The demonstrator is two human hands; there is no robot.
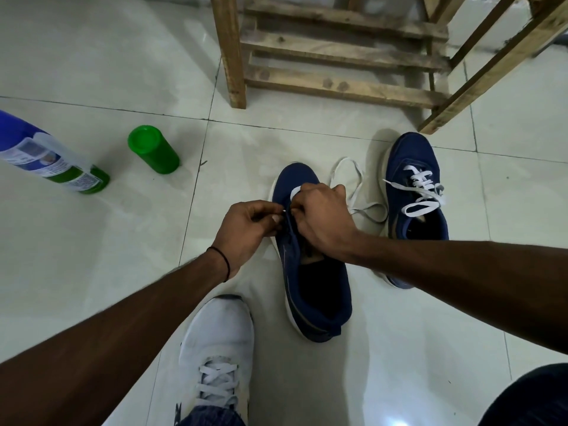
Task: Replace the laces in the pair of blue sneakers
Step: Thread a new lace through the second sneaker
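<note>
A blue sneaker [313, 290] stands on the tiled floor in the middle, toe pointing away from me. My left hand [246, 226] pinches the tip of a white lace at the shoe's left eyelet edge. My right hand [322, 216] is curled over the shoe's throat and grips the lace there, hiding the eyelets. The white lace [359, 192] trails loosely on the floor to the right of the shoe. A second blue sneaker [415, 198] stands further right, laced in white and tied in a bow.
A wooden slatted rack [338, 50] stands at the back. A green cup [153, 149] and a blue-and-green bottle [52, 158] stand at the left. My foot in a white sneaker [218, 348] is near the bottom; my dark trouser knee [528, 398] is at lower right.
</note>
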